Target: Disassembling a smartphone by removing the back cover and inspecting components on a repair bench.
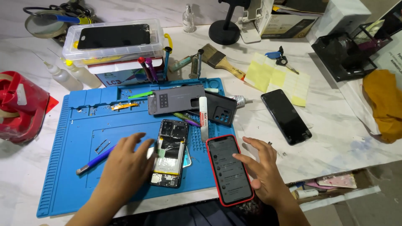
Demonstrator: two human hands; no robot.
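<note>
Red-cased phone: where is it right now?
Head view: the red-cased phone lies at the blue mat's lower right corner, under the right hand's thumb, beside the opened phone.

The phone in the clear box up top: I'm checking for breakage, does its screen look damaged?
Yes. The black phone lying on the clear box shows cracks at its upper right corner; the rest looks intact.

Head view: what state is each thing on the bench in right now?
Opened phone: back off, insides exposed, left hand touching it.
Red-cased phone: screen lit, right hand thumb on it.
Black phone: screen dark, lying untouched.
Clear plastic box: lid shut.
</note>
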